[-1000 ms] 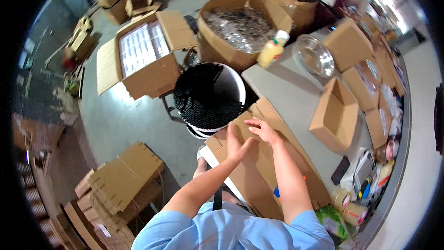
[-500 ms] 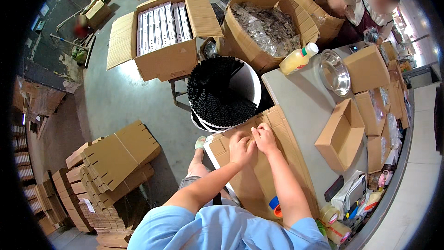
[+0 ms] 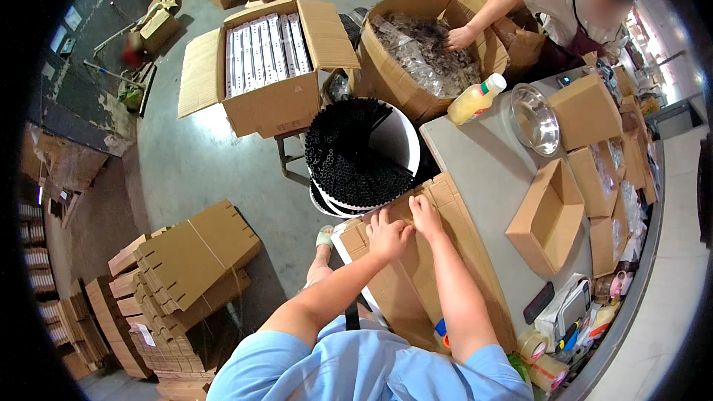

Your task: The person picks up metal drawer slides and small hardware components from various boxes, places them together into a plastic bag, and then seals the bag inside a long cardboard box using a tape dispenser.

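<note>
A flattened sheet of brown cardboard point(image 3: 468, 260) lies on the table under both my hands. My left hand point(image 3: 388, 238) rests on the cardboard near its far end, with its fingers apart and nothing visible in it. Close beside it, my right hand point(image 3: 425, 217) is closed, fingers curled in; whatever it may hold is hidden. Just beyond my hands stands a round white tub point(image 3: 405, 141) packed with thin black tubes point(image 3: 349, 152). A blue tape roll point(image 3: 441, 327) is partly covered by my right forearm.
An open carton point(image 3: 275, 108) of white packs stands at the far left of the tub. A large carton point(image 3: 405, 100) holds clear plastic scraps. On the table are a bottle point(image 3: 475, 100), a metal bowl point(image 3: 531, 141), and an open box point(image 3: 546, 215). Flattened cartons point(image 3: 197, 252) are stacked at left.
My hands have moved slightly apart, and the left one's fingers have spread. The other person has stretched an arm into the large carton of plastic scraps.
</note>
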The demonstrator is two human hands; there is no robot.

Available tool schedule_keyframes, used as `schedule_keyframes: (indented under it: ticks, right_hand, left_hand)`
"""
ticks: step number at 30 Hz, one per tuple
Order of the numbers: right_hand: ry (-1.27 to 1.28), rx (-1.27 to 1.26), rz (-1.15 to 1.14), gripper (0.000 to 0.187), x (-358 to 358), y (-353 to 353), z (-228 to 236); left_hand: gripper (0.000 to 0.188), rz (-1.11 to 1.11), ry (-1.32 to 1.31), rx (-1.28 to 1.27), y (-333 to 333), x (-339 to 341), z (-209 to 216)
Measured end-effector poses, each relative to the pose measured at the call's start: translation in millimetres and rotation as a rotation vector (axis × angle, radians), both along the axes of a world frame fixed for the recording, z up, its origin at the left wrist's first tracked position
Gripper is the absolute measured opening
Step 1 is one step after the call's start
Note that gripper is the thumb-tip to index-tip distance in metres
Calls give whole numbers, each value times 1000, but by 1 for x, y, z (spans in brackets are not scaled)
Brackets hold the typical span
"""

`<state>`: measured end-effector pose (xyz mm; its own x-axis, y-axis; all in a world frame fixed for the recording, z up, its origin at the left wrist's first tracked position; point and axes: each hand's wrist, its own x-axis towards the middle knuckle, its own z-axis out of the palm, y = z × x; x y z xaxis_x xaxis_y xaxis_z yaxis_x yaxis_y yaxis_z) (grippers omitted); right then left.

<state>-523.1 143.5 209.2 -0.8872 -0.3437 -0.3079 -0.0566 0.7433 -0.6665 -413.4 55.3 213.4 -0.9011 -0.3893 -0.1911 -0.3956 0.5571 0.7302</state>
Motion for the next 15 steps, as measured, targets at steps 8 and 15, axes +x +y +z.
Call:
schedule_keyframes:
  ticks: [8,15]
  right_hand:
    - [-11,-145,-141,48,14,58,33]
    - [-330,601,-51,58,184,171,145]
  left_hand:
    - [26,-104,110,261,-6,-8,4]
    - [35,-71,149,462,-18,-18,-2]
